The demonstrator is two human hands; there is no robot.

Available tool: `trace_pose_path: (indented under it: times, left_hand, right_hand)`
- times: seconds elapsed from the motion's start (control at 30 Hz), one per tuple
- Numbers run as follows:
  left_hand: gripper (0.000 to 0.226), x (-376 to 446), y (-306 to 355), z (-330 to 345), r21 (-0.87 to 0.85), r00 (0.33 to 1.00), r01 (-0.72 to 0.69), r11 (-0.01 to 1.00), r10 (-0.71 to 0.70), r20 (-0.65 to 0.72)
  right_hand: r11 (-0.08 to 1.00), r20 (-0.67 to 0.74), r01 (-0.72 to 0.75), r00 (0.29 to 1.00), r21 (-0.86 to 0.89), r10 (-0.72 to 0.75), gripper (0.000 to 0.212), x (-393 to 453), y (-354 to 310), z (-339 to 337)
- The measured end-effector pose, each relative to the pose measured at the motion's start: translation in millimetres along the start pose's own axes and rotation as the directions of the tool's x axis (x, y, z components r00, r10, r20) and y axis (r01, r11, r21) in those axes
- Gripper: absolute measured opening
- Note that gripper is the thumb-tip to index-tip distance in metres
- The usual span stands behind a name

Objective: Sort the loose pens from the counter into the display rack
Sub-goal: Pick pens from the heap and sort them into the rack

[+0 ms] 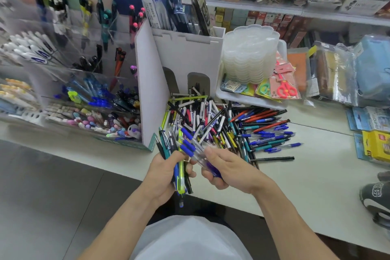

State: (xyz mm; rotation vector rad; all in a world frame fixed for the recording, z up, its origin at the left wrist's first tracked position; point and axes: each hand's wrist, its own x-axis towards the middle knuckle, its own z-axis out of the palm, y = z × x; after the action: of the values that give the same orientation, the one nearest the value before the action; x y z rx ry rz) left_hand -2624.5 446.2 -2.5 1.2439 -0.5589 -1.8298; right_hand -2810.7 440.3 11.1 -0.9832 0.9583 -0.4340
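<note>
Gripping mixed pens [181,175] in our left hand [166,173] and blue-capped pens [196,150] in our right hand [228,171], we judge the far pile [228,126] mostly unsorted.

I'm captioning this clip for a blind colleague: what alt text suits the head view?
A person's left hand grips a mixed bundle of pens while the right hand holds several clear blue-grip pens, above a pile of loose pens on a white counter. A clear display rack of pens stands at left.
</note>
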Motion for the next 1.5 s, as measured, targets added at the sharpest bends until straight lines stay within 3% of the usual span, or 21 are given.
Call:
trace_pose_path:
  times: [0.27,0.43,0.57,0.63,0.73,0.83,0.9,0.97,1.03,1.13,1.23,1.3,1.4,1.47,1.5]
  left_hand:
    - [0.006,-19.2,29.8,-50.3,-0.121,0.989,-0.117,0.986,0.127,0.074]
    - [0.048,-6.7,65.0,-83.0,-0.223,0.970,-0.143,0.964,0.181,0.161]
    - [0.076,0.9,101.6,-134.4,-0.371,0.942,-0.087,0.925,0.198,0.271]
    - [0.092,1.9,121.7,-165.1,-0.315,0.945,-0.152,0.937,0.231,0.231]
    - [0.079,1.4,152.1,-211.2,-0.100,0.948,-0.278,0.955,0.290,0.133]
    - [0.078,1.5,180.7,-246.8,-0.115,0.946,-0.284,0.952,0.298,0.129]
    - [0.060,1.4,197.8,-265.3,-0.134,0.954,-0.261,0.956,0.276,0.113]
    - [0.035,0.6,209.1,-279.1,-0.146,0.966,-0.248,0.958,0.256,0.043]
    - [0.024,-0.9,214.2,-290.6,-0.152,0.968,-0.245,0.957,0.250,0.013]
    - [0.024,-0.8,220.0,-304.1,-0.158,0.968,-0.250,0.955,0.243,-0.068]
    - [0.029,2.7,223.2,-310.9,-0.156,0.959,-0.258,0.954,0.232,-0.165]
    - [0.037,4.1,224.8,-312.3,-0.148,0.950,-0.249,0.957,0.212,-0.229]
    - [0.023,3.5,231.9,-318.5,-0.125,0.925,-0.275,0.953,0.227,-0.305]
    - [0.024,2.1,238.3,-328.3,-0.126,0.919,-0.273,0.954,0.220,-0.326]
    - [0.029,0.4,241.3,-333.9,-0.130,0.926,-0.244,0.961,0.191,-0.325]
  right_hand:
    - [0.984,0.015,0.103,0.995,-0.148,-0.102,0.042,28.8,-24.4,40.2]
    - [0.983,-0.016,0.144,0.989,-0.117,-0.147,0.031,49.4,-47.3,72.1]
    - [0.974,-0.149,0.225,0.964,0.025,-0.219,0.023,91.3,-62.3,113.0]
    - [0.970,-0.232,0.240,0.947,0.046,-0.223,0.030,118.1,-67.8,139.6]
    - [0.970,-0.221,0.236,0.945,-0.053,-0.242,0.032,158.2,-79.2,184.5]
    - [0.947,-0.092,0.240,0.960,-0.211,-0.264,0.028,189.8,-94.7,223.7]
    - [0.941,-0.059,0.250,0.961,-0.228,-0.270,0.026,204.8,-104.2,244.4]
    - [0.950,-0.022,0.268,0.961,-0.160,-0.274,0.028,216.1,-109.5,263.0]
    - [0.971,-0.093,0.237,0.967,-0.032,-0.239,0.034,226.6,-110.3,279.0]
    - [0.956,-0.303,0.177,0.948,0.236,-0.100,0.037,239.5,-107.3,296.7]
    - [0.815,-0.377,0.185,0.925,0.548,0.043,0.022,250.4,-108.0,315.9]
    - [0.751,-0.432,0.227,0.898,0.621,0.086,0.027,258.7,-108.4,322.3]
    - [0.858,-0.604,0.290,0.797,0.424,0.029,0.028,267.5,-115.0,312.2]
    - [0.967,-0.760,0.250,0.637,0.048,-0.127,0.014,266.7,-126.5,294.8]
    - [0.970,-0.795,0.182,0.560,-0.160,-0.235,0.010,265.9,-134.8,286.3]
